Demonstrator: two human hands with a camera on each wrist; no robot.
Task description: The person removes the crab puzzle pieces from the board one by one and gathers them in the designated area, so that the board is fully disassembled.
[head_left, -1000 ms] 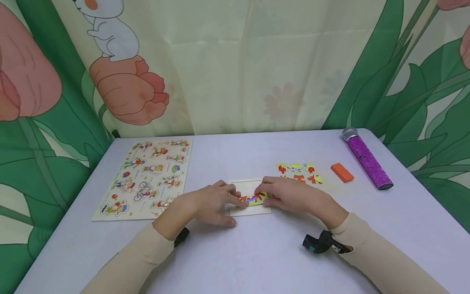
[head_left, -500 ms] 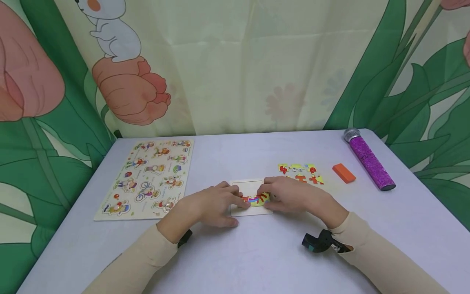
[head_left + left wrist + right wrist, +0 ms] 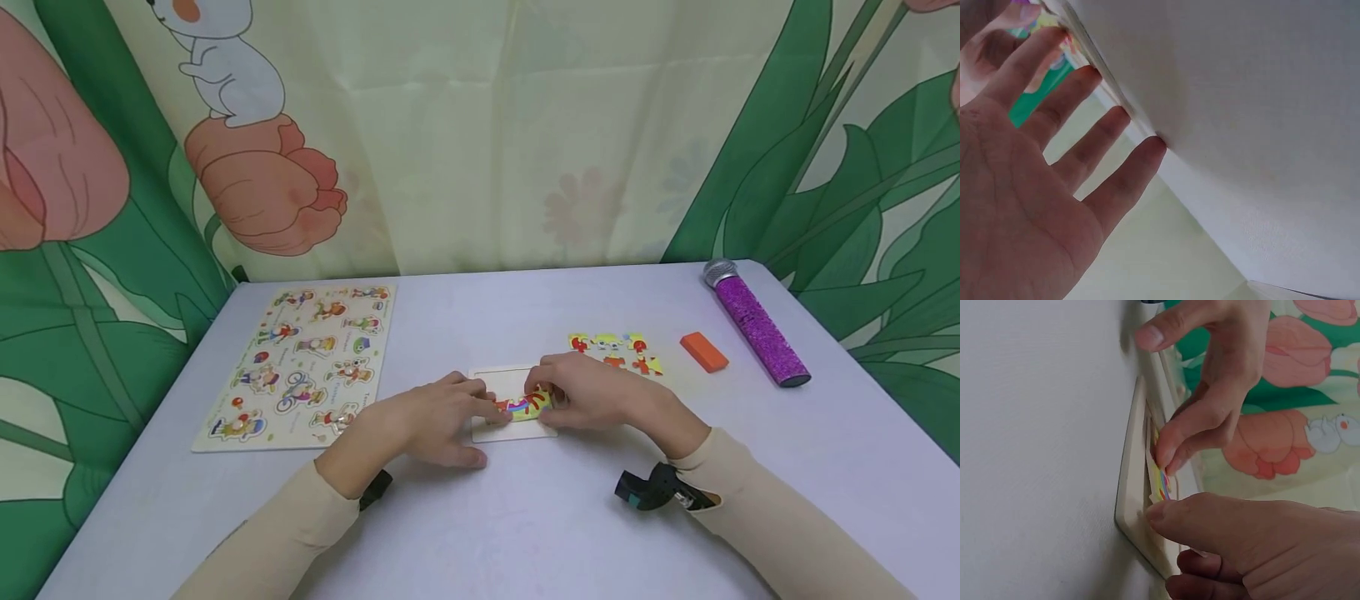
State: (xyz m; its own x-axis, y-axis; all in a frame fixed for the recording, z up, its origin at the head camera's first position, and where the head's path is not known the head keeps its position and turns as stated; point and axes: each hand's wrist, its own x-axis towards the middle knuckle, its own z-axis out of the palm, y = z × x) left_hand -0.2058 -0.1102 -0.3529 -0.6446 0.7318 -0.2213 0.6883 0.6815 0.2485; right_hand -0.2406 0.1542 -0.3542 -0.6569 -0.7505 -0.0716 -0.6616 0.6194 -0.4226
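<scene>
Nearest me, 2 beige sleeves (image 3: 795,521) reach in over the white table (image 3: 540,525), with a black wrist camera (image 3: 654,487) plain to see under the right cuff. The left hand (image 3: 442,418) lies with its fingers extended and gaps between them, the index finger touching the left part of a bright puzzle strip (image 3: 525,407); its thumb stands apart from the rest. The right hand (image 3: 596,393) has its fingers bent in and pinches the strip's right end, thumb at the near edge. The strip, yellow and red with a rainbow band, lies over the nearer half of a small pale tray (image 3: 506,380); I can't tell whether it sits flat in there. To the left, well apart from the tray, rests a big cream board (image 3: 311,371) covered in little cartoon figures. Beyond the right hand lie loose puzzle pieces (image 3: 609,342) in 2 rows, the nearer row partly hidden by that hand. Just right of them is an orange block (image 3: 704,352), then a sparkly purple microphone (image 3: 757,326), its silver head pointing away from me. Behind the table hangs a backdrop (image 3: 480,167) printed with tulips, leaves and a white cartoon animal.
</scene>
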